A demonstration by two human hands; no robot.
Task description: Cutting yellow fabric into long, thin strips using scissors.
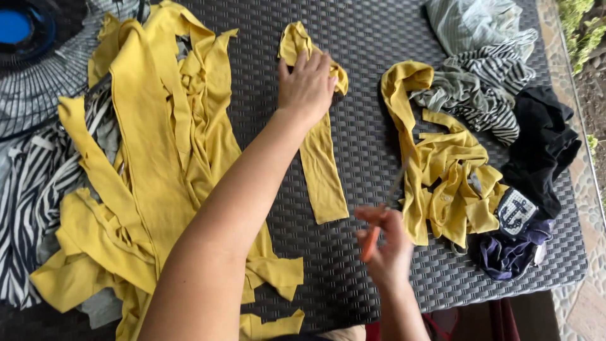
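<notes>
My left hand (307, 85) presses flat on the upper part of a long yellow fabric strip (322, 170) that lies on the dark woven table (360, 38). Nearer the front edge, my right hand (388, 243) is shut on orange-handled scissors (379, 221); their blades point up and away and look blurred. The scissors are just right of the strip's lower end, apart from it.
A big pile of yellow strips (158, 145) covers the left, over striped black-and-white cloth (25, 196). At right lie yellow scraps (448, 170), striped cloth (486, 88), black fabric (543, 145) and a dark piece with an anchor patch (514, 211). A fan grille (31, 57) sits far left.
</notes>
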